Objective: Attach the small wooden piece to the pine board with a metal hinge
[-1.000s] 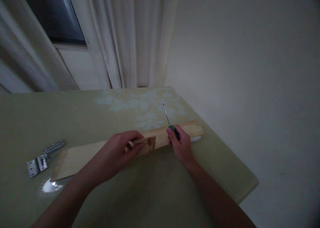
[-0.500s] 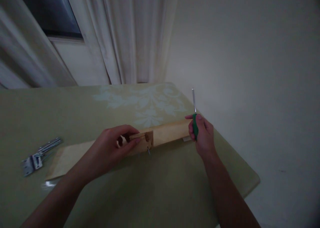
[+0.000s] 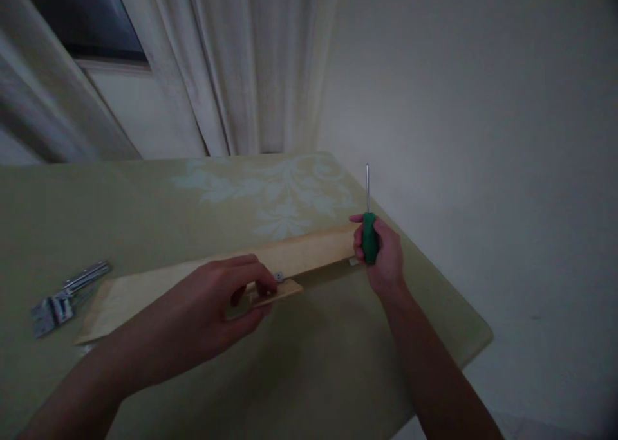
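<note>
My left hand point(image 3: 232, 298) pinches a small wooden piece point(image 3: 284, 291) between thumb and fingers, just in front of a long pale wooden board point(image 3: 309, 252). A little metal fitting point(image 3: 279, 277) shows at the far side of the small piece; whether it is fixed to it I cannot tell. In a fist, my right hand point(image 3: 383, 253) grips a green-handled screwdriver point(image 3: 369, 237), its shaft pointing up. That hand is over the right end of the board and hides it. Fingers cover part of the small piece.
Metal hinges point(image 3: 53, 311) and a narrow metal part point(image 3: 87, 278) lie left of the board. The green, leaf-patterned tabletop point(image 3: 290, 202) ends along a slanting right edge by the wall point(image 3: 458, 137). Curtains point(image 3: 270, 67) hang behind it.
My left hand has turned the small wooden piece and lowered it slightly, so its thin edge now faces me. The screwdriver stands more upright in my right hand, which has shifted slightly left.
</note>
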`<action>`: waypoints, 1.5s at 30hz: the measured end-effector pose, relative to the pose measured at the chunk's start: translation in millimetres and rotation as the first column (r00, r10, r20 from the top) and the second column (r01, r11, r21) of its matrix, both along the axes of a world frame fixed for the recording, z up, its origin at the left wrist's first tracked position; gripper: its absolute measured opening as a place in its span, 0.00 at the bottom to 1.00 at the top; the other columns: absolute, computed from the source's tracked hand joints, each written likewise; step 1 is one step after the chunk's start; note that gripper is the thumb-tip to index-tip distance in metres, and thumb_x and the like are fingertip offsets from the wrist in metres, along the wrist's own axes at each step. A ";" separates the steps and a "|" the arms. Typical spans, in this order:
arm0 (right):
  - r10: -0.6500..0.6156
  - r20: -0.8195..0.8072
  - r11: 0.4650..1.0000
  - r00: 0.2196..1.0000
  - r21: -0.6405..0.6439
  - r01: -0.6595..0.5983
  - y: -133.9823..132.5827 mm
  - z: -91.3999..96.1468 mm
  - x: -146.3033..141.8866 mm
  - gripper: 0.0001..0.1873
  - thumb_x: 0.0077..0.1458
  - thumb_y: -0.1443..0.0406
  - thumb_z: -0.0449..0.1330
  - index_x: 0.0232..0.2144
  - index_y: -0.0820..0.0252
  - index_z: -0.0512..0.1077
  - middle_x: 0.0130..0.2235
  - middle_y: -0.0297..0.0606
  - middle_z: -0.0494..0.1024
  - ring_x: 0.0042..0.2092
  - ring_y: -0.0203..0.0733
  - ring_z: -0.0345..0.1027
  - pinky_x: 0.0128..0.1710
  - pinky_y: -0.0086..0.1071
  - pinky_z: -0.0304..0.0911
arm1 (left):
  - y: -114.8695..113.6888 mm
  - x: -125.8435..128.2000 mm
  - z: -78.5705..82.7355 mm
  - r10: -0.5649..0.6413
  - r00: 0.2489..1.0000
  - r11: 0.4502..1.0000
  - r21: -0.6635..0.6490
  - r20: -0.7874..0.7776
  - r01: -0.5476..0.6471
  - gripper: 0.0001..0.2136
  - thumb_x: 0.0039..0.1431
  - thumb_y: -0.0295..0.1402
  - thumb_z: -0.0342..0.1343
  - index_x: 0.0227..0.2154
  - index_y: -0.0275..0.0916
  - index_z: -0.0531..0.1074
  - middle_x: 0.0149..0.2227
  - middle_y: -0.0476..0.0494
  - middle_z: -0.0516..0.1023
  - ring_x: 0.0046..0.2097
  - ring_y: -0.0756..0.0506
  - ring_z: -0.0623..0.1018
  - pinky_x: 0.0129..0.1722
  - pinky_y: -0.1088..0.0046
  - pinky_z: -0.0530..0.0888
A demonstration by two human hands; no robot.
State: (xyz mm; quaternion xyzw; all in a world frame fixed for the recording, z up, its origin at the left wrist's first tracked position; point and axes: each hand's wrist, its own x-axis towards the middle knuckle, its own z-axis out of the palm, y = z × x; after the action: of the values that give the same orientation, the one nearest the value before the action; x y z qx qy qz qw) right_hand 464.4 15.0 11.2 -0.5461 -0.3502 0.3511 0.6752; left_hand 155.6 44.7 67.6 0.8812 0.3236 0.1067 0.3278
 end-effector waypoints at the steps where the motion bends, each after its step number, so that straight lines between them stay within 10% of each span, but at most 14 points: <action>1: 0.007 0.002 1.000 1.000 0.002 -0.007 0.5 -1.0 -0.3 0.22 0.61 0.49 0.56 0.41 0.59 0.79 0.25 0.29 0.69 0.19 0.31 0.57 0.13 0.25 0.50 | -2.2 -0.4 -0.8 -0.022 1.000 1.000 -0.011 -0.021 0.021 0.06 0.66 0.39 0.60 0.42 0.49 0.79 0.39 0.49 0.82 0.36 0.46 0.79 0.36 0.72 0.73; 7: -0.033 0.058 0.999 0.998 0.035 0.031 1.2 -4.5 -4.5 0.22 0.59 0.53 0.58 0.47 0.60 0.81 0.25 0.29 0.70 0.20 0.31 0.58 0.14 0.26 0.49 | -3.8 -3.5 -2.6 -0.063 0.998 0.997 -0.036 -0.023 0.063 0.11 0.63 0.43 0.64 0.47 0.52 0.79 0.44 0.50 0.82 0.41 0.44 0.81 0.41 0.70 0.75; 15: -0.068 0.082 0.997 0.994 0.036 0.065 0.9 -4.8 -7.3 0.23 0.60 0.53 0.60 0.48 0.62 0.82 0.20 0.28 0.67 0.20 0.32 0.57 0.15 0.25 0.49 | 18.4 -5.8 -17.4 0.109 0.990 0.962 0.261 -0.091 -0.082 0.20 0.64 0.48 0.62 0.54 0.46 0.77 0.57 0.39 0.80 0.56 0.34 0.78 0.58 0.53 0.72; 33: -0.039 0.143 0.999 0.989 0.040 0.034 0.2 -9.7 -10.4 0.23 0.63 0.51 0.60 0.48 0.61 0.82 0.21 0.28 0.68 0.21 0.32 0.58 0.15 0.24 0.51 | 30.0 -4.0 -42.7 0.096 0.992 0.953 0.296 -0.082 -0.068 0.13 0.68 0.37 0.56 0.51 0.44 0.79 0.56 0.39 0.80 0.55 0.36 0.79 0.57 0.54 0.76; 45: -0.013 0.268 0.998 0.963 0.066 -0.005 -1.4 -13.4 -11.8 0.18 0.63 0.53 0.64 0.46 0.58 0.83 0.28 0.30 0.71 0.23 0.31 0.61 0.18 0.26 0.56 | 31.2 -4.2 -52.4 0.272 0.943 0.955 0.176 -0.191 -0.240 0.31 0.64 0.50 0.57 0.66 0.44 0.67 0.65 0.36 0.76 0.65 0.29 0.72 0.63 0.46 0.67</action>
State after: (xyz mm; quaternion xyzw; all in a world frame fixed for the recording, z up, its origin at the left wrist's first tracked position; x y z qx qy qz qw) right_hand 452.6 13.7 -2.2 -0.5667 -0.4488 0.2605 0.6399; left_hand 151.4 75.9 15.2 0.8599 0.4599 0.0777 0.2074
